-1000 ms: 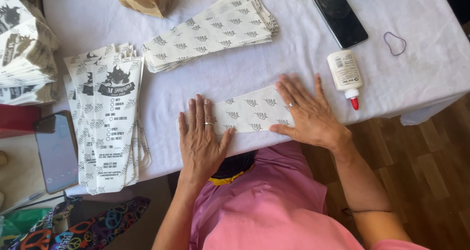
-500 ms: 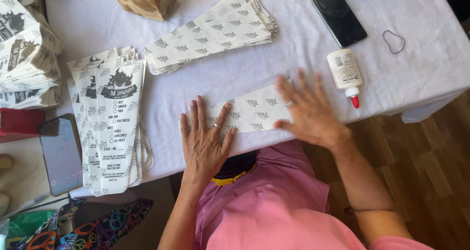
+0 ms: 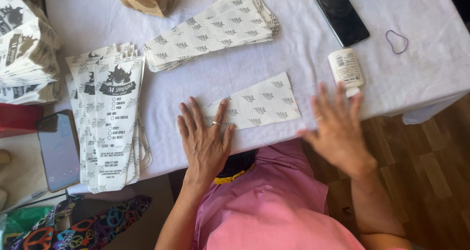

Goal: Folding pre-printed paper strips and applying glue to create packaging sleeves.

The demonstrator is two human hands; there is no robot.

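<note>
On white table (image 3: 303, 64): one paper sleeve (image 3: 259, 105) under flat left hand (image 3: 205, 142), right hand (image 3: 338, 132) released, two phones.

Bare cloth left of glue bottle (image 3: 345, 69); phone (image 3: 341, 15) blocks beyond

I wear a pink short-sleeved top; both forearms are bare below it. A yellow and dark edge shows at its neckline, just behind my left hand (image 3: 205, 142). That hand carries a ring on one finger, and my blurred right hand (image 3: 338, 132) has one too.
</note>
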